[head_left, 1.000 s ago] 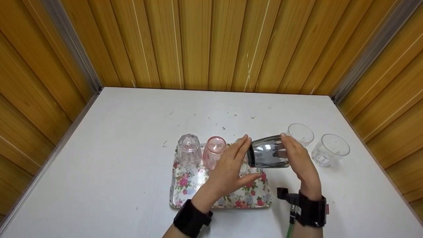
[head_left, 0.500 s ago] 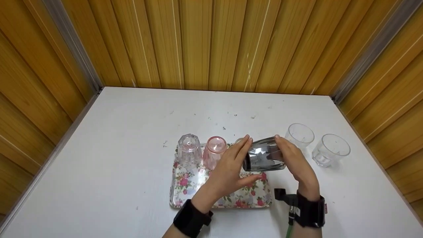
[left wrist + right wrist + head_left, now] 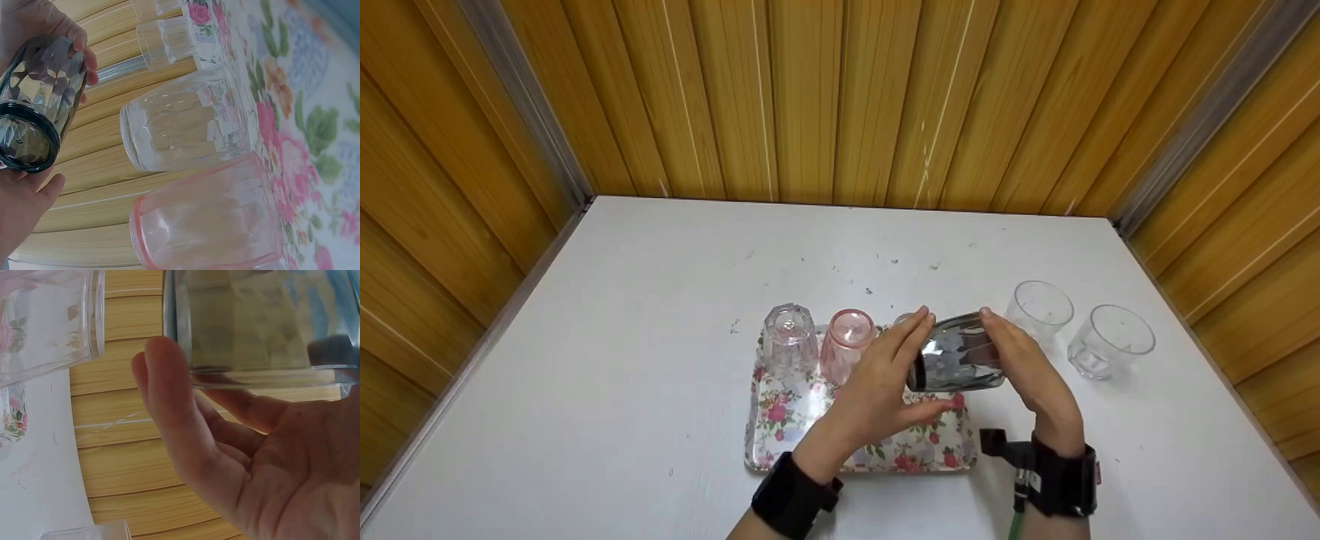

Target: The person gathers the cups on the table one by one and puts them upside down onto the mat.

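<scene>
A dark grey faceted glass tumbler [image 3: 958,356] lies sideways in the air over the right part of a floral tray [image 3: 787,442], its thick base toward the left. My right hand [image 3: 1035,367] holds it from the mouth end, with fingertips [image 3: 89,59] bent round its side in the left wrist view. At the base end is my left hand [image 3: 870,397], fingers fairly straight and thumb [image 3: 52,191] sticking out apart from the glass. A pink glass [image 3: 849,337] and a clear glass [image 3: 790,345] stand upside down at the tray's back; another clear glass [image 3: 185,121] is mostly hidden by my left hand in the head view.
Two clear glasses, one at the back [image 3: 1041,307] and one further right [image 3: 1110,341], stand mouth up on the white table [image 3: 622,337] to the right of the tray. Yellow wood-look panels [image 3: 840,97] wall in the table's back and sides.
My right hand has moved left and slightly down with the dark tumbler, bringing it over the tray and further behind my left hand. The left hand has hardly moved.
</scene>
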A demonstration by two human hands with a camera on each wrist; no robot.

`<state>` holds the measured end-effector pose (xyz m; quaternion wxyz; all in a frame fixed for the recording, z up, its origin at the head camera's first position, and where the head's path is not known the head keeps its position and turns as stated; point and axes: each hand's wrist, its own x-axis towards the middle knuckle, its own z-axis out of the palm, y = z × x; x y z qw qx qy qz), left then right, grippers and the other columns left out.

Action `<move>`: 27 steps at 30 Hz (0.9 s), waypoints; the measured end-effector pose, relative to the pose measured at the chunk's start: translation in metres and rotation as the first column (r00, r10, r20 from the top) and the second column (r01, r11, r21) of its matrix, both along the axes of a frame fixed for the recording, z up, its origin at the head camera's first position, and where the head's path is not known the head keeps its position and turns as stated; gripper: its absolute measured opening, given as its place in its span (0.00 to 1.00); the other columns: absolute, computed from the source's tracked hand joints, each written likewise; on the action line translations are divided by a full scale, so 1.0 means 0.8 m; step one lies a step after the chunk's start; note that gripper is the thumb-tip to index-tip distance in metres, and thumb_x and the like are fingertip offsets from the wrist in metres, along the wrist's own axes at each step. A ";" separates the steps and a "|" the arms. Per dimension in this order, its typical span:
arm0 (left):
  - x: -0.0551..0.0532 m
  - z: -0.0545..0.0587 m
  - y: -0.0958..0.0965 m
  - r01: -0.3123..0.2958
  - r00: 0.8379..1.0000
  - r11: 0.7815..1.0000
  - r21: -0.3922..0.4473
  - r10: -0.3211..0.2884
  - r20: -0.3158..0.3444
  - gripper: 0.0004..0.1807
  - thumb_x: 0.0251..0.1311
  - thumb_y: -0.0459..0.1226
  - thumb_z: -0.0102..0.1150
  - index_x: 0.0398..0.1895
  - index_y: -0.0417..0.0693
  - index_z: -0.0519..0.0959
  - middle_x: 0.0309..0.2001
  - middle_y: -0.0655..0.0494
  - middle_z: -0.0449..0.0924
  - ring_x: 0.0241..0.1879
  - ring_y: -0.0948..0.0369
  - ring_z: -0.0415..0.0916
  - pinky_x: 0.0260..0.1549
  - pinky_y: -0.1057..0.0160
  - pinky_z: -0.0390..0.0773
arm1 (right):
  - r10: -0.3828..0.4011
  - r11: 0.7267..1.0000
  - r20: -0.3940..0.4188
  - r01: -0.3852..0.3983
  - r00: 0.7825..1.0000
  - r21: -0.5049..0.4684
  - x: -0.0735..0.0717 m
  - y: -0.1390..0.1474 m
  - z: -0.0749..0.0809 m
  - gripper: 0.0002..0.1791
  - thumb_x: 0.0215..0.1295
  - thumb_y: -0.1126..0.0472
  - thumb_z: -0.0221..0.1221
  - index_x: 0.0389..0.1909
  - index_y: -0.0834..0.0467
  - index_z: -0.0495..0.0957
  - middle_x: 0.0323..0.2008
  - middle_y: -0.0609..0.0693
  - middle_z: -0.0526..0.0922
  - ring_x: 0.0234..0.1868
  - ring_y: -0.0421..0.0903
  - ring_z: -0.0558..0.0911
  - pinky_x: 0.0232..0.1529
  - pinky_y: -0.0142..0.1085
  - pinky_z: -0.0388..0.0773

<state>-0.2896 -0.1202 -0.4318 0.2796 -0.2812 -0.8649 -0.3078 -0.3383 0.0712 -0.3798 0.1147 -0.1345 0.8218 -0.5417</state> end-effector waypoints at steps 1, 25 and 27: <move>0.000 0.000 0.000 0.005 1.000 1.000 0.002 -0.005 -0.003 0.53 0.44 0.55 0.65 0.70 0.47 0.49 0.69 0.51 0.52 0.66 0.58 0.54 0.64 0.59 0.59 | 0.004 1.000 0.002 -0.004 1.000 -0.004 0.000 0.000 0.000 0.29 0.72 0.48 0.33 0.48 0.67 0.71 0.34 0.53 0.78 0.35 0.43 0.79 0.37 0.33 0.76; 0.002 0.004 0.000 0.064 0.998 0.997 0.048 -0.063 -0.020 0.51 0.44 0.48 0.68 0.69 0.47 0.50 0.67 0.51 0.54 0.66 0.59 0.55 0.63 0.65 0.59 | 0.103 0.993 0.031 -0.101 0.994 -0.057 0.000 0.001 0.000 0.33 0.72 0.47 0.29 0.50 0.72 0.69 0.36 0.53 0.79 0.36 0.41 0.80 0.39 0.34 0.77; 0.002 0.004 0.000 0.070 0.997 0.996 0.058 -0.068 -0.026 0.50 0.44 0.47 0.68 0.69 0.46 0.51 0.67 0.52 0.55 0.65 0.59 0.55 0.63 0.65 0.59 | 0.113 0.992 0.033 -0.110 0.993 -0.063 0.000 0.001 0.000 0.33 0.72 0.47 0.29 0.50 0.72 0.68 0.36 0.54 0.78 0.36 0.41 0.79 0.40 0.35 0.77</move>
